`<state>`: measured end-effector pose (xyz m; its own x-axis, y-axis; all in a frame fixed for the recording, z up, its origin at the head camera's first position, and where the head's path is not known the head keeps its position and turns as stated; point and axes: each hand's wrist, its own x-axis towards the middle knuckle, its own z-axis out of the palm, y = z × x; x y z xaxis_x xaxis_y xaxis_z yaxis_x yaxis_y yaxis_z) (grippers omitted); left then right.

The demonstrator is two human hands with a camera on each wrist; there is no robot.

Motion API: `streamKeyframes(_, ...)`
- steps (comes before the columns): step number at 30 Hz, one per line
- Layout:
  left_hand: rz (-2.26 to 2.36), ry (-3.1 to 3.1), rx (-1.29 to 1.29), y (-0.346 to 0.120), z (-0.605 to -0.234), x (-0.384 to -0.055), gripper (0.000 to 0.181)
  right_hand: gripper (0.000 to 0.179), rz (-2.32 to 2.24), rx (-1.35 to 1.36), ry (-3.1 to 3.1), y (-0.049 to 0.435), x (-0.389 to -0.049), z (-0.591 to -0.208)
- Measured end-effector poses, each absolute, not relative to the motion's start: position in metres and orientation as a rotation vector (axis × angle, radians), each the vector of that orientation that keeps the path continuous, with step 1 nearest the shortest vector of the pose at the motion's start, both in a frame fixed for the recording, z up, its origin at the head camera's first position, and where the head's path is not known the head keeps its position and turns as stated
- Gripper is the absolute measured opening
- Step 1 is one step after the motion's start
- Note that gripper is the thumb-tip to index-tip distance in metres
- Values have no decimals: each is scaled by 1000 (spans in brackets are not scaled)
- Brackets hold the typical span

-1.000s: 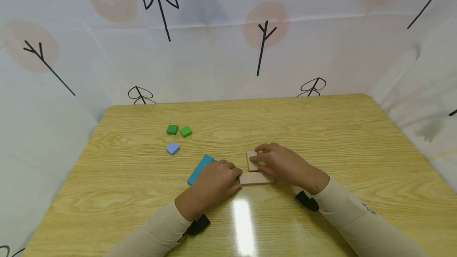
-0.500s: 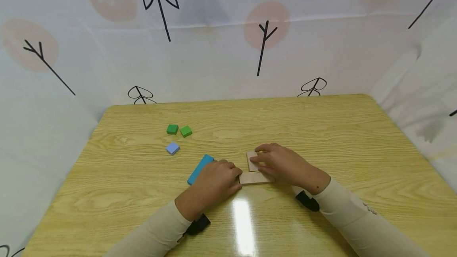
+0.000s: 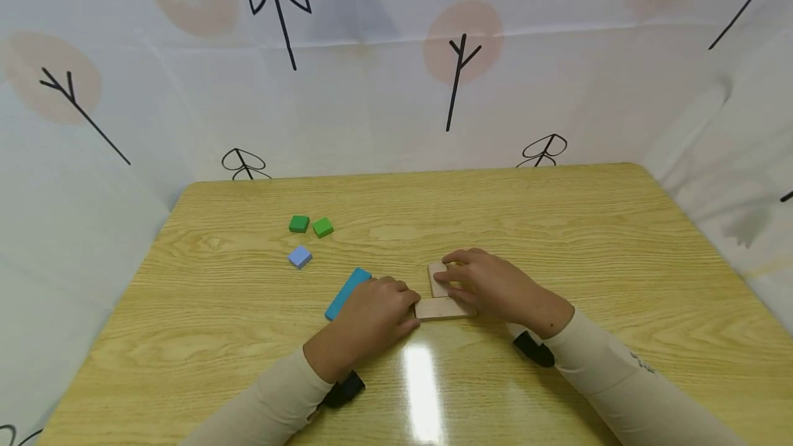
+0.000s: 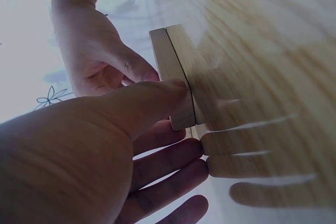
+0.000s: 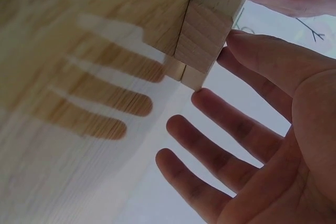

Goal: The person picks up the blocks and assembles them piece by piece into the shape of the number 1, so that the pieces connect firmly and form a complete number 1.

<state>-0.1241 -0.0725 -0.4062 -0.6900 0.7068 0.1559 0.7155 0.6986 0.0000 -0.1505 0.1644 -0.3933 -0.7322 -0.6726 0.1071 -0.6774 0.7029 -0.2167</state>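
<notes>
The left hand (image 3: 375, 312) is pinching the left end of a long, pale wooden block (image 3: 438, 308) lying on the wood-grain table (image 3: 557, 226). The right hand (image 3: 498, 289), fingers loosely spread, is touching that block's right end and a second pale wooden block (image 3: 438, 288) just beyond.

1. Head view, centre: the left hand (image 3: 374, 312) hides part of the blue block (image 3: 347, 294).
2. Right of centre: the right hand (image 3: 489, 288) covers part of the rear wooden block (image 3: 436, 282).
3. Lower right: sleeve print (image 3: 641, 362) too small to read.
</notes>
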Motion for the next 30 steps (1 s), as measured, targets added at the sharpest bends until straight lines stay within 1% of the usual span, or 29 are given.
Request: streamKeyframes(30, -94, -2744, -1153, -72, -407, -124, 26, 27, 392, 1144, -2882, 164, -150, -393)
